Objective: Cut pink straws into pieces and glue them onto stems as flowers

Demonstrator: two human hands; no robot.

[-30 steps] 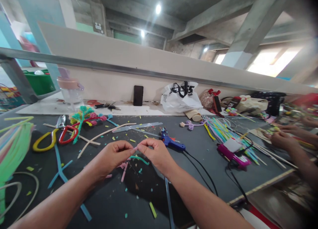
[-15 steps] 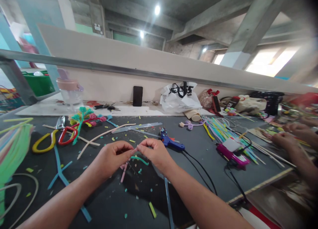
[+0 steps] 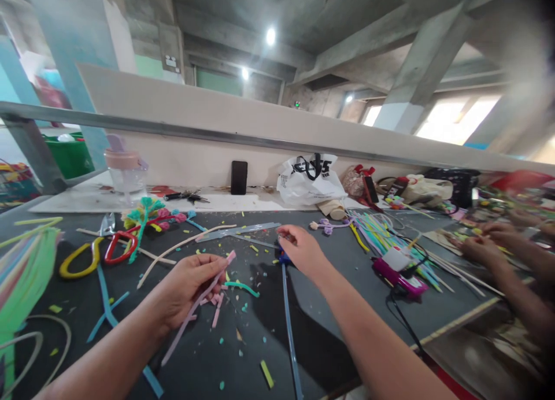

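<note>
In my left hand (image 3: 195,290), thumb and fingers pinch a pale pink pipe cleaner (image 3: 186,319). Its short upper end pokes out above the fingertips, while the long part slants down toward me. My right hand (image 3: 301,250) lies over a blue glue gun (image 3: 284,256), fingers curled round it; most of the gun is hidden beneath the hand. A clear glue stick (image 3: 289,325) runs from the gun toward the front edge. Short pink pieces (image 3: 218,310) and a teal pipe cleaner piece (image 3: 243,287) lie between my hands.
Scissors (image 3: 82,261) with yellow and red handles lie at left beside a colourful pipe cleaner flower bunch (image 3: 145,215). A phone (image 3: 239,177) leans on the back panel. At right are a magenta glue gun (image 3: 399,277), a pipe cleaner bundle (image 3: 373,229) and another person's hands (image 3: 485,244).
My hands have moved apart. The right one went up and right onto the blue glue gun; the left one kept the pink pipe cleaner, which now shows at length.
</note>
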